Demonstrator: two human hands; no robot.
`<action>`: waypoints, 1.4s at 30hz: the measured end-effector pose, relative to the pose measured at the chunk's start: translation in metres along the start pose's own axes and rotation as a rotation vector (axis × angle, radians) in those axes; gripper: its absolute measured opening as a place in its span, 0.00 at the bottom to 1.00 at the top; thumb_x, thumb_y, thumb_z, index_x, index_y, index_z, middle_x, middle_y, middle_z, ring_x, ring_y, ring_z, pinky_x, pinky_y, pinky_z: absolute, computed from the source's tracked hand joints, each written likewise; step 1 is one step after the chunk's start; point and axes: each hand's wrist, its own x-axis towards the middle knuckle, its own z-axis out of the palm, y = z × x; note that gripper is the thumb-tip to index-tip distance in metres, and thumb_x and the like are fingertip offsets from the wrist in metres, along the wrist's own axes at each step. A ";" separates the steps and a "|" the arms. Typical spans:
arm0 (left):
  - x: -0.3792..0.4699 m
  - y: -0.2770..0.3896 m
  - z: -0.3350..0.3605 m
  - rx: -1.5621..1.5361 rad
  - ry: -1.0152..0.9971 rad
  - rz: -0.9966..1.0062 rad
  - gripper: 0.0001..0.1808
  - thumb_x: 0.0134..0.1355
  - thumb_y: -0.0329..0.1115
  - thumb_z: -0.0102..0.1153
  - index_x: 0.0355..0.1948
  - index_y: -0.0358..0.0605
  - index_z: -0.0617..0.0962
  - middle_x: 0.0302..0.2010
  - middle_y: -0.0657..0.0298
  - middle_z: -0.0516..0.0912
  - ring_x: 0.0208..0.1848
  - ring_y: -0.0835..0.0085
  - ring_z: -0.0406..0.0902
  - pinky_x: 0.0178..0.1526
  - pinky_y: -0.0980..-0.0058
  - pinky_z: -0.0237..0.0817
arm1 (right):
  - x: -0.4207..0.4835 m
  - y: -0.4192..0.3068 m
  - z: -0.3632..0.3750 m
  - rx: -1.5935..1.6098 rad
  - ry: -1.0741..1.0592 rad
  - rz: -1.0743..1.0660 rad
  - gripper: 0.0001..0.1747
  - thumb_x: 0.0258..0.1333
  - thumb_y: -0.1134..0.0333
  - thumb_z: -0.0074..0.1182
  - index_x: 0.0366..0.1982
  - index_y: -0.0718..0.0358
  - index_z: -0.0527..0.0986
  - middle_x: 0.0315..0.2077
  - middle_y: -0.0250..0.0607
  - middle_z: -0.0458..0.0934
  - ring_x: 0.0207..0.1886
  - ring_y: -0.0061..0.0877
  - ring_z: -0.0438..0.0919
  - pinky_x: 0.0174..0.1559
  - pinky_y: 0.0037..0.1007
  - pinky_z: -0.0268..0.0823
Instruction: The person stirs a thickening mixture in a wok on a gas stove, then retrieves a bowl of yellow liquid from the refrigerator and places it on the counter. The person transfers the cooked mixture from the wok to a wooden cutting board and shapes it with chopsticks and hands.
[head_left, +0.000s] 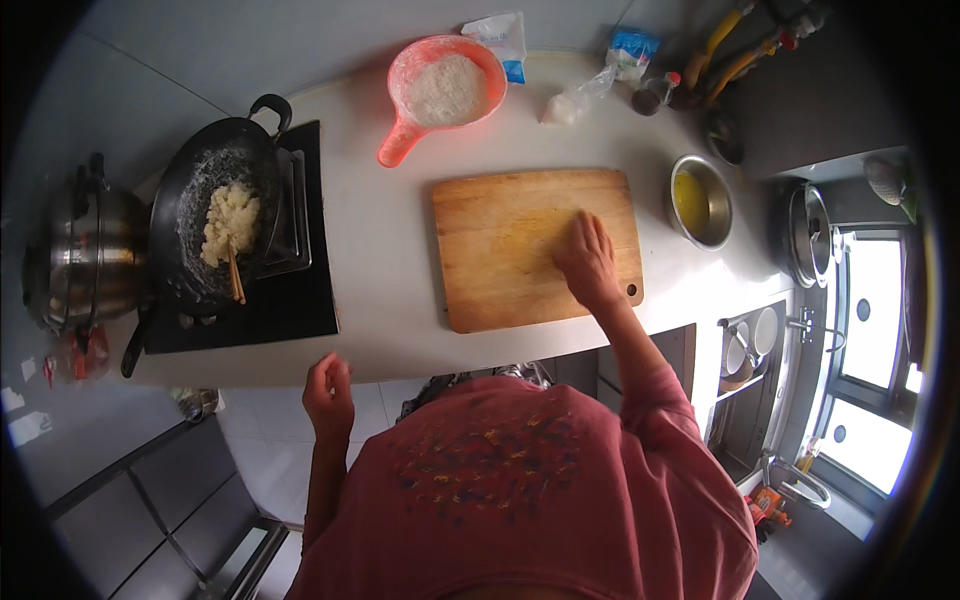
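Note:
My right hand (590, 262) lies palm down on the right part of a wooden cutting board (480, 277), beside a yellowish, oily-looking patch on the wood. Nothing shows in its grasp. Away from the counter's front edge, my left hand (328, 390) hangs with its fingers curled; whether they touch is not clear. To the right of the board stands a metal bowl (700, 202) holding yellow liquid. On the left, a black wok (180, 247) contains a pale, lumpy dough-like mass (229, 217), with wooden chopsticks (235, 279) stuck in it.
A red plastic ladle-shaped scoop (397, 142) of white powder stands behind the board, near a knotted-looking clear bag (566, 109) and a blue-and-white packet (632, 54). The wok sits on a black stove (300, 322), beside a steel pot (112, 251). A sink area (739, 427) lies right.

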 end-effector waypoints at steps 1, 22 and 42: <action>-0.002 -0.009 -0.004 -0.025 0.018 -0.012 0.13 0.65 0.30 0.55 0.48 0.34 0.76 0.36 0.58 0.82 0.38 0.74 0.81 0.40 0.75 0.72 | -0.023 -0.008 -0.007 -0.007 0.009 0.109 0.39 0.51 0.56 0.61 0.61 0.68 0.64 0.64 0.55 0.59 0.69 0.47 0.54 0.67 0.46 0.48; -0.016 0.017 -0.015 -0.040 0.017 -0.026 0.12 0.67 0.30 0.53 0.48 0.34 0.75 0.38 0.58 0.82 0.39 0.73 0.81 0.43 0.76 0.72 | 0.037 -0.028 -0.014 0.005 0.000 -0.010 0.31 0.55 0.56 0.55 0.62 0.49 0.65 0.64 0.38 0.60 0.68 0.37 0.55 0.62 0.55 0.51; -0.069 0.039 -0.008 0.004 0.288 0.016 0.08 0.65 0.29 0.55 0.42 0.36 0.77 0.35 0.58 0.82 0.35 0.72 0.83 0.36 0.76 0.73 | -0.026 -0.068 -0.049 0.164 -0.380 -0.168 0.39 0.50 0.51 0.62 0.64 0.43 0.63 0.70 0.34 0.49 0.73 0.46 0.42 0.62 0.69 0.39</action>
